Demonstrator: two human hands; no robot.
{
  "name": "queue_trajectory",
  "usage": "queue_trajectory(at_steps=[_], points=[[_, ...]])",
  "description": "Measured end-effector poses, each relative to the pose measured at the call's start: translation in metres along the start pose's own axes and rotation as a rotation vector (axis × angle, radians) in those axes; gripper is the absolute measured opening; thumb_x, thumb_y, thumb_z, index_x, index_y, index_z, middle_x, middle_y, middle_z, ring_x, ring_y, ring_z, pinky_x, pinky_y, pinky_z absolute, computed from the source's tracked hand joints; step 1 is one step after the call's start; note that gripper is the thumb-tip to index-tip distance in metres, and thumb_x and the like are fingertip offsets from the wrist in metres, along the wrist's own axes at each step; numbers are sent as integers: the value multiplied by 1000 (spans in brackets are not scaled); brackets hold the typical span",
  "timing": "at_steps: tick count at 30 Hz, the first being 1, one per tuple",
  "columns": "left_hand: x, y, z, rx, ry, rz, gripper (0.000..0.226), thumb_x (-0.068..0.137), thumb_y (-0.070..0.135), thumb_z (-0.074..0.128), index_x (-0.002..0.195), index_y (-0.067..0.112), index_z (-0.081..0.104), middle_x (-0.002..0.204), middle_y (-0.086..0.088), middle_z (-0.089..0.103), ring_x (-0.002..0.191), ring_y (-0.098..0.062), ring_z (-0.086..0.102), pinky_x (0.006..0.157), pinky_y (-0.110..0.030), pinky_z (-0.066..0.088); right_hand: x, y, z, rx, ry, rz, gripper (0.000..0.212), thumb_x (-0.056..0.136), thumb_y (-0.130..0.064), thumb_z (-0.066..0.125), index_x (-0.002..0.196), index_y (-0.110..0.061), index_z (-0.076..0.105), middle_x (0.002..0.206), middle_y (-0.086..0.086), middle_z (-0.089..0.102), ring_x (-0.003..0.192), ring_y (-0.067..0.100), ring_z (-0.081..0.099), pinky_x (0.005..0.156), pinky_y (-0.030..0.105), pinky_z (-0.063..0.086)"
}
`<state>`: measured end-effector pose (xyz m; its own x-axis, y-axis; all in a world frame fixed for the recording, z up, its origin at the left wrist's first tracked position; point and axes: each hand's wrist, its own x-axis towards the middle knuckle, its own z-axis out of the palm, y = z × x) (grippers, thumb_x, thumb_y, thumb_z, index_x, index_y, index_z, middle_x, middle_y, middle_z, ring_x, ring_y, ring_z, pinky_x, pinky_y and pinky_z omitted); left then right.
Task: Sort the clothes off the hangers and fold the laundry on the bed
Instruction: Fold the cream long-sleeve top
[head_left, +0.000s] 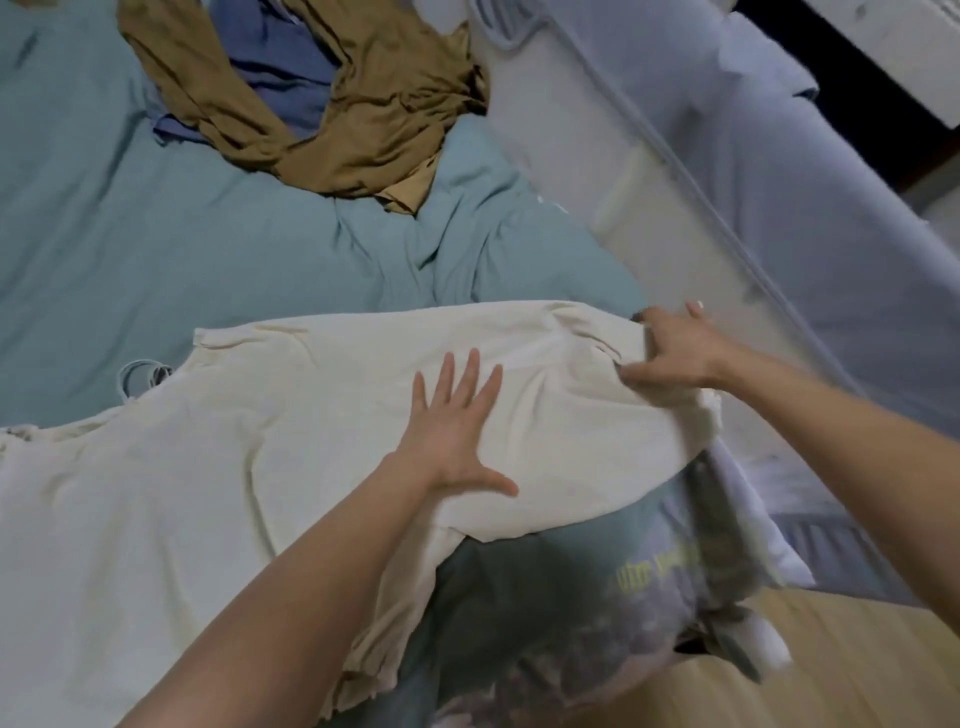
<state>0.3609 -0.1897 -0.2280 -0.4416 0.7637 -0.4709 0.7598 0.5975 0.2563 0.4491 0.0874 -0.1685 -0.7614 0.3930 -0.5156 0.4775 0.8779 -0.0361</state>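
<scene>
Here two bare hands work on one cream garment (291, 415) spread across the near part of the teal bedsheet (156, 234). The left hand (457, 431) lies flat on the cloth with fingers straight and spread wide, pressing it down. The right hand (670, 348) pinches the garment's far right edge, fingers curled into the fabric. Farther up the bed, well apart from the cream piece, one mustard-brown garment (363, 119) lies crumpled over one blue garment (280, 67). A dark printed T-shirt (571, 597) sits under the cream garment's near edge; its yellow lettering is too blurred to read. A white padded bed edge (649, 171) runs along the right, and wooden floor (831, 665) shows beyond it.
</scene>
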Motion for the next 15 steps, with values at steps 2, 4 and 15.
queue_trajectory(at_steps=[2, 4, 15], points=[[5, 8, 9, 31, -100, 7, 145, 51, 85, 65, 147, 30, -27, 152, -2, -38, 140, -35, -33, 111, -65, -11, -7, 10, -4, -36, -79, -13, 43, 65, -66, 44, 72, -23, 47, 87, 11, 65, 90, 26, 54, 105, 38, 27], [6, 4, 21, 86, -169, -53, 148, 49, 83, 68, 146, 29, -29, 153, -2, -37, 140, -37, -31, 110, -68, -8, -16, 17, -7, 40, 11, -9, 29, 77, -36, 59, 64, -22, 37, 88, 14, 63, 97, 30, 55, 80, 33, 40], [2, 69, -91, -941, -8, -202, 43, 91, 58, 50, 107, 19, 58, 109, 0, 58, 106, -21, 55, 96, -35, 43, -65, 4, -73, 557, 123, 62, 30, 88, -26, 63, 66, -10, 51, 61, 1, 48, 63, 21, 48, 52, 29, 33]])
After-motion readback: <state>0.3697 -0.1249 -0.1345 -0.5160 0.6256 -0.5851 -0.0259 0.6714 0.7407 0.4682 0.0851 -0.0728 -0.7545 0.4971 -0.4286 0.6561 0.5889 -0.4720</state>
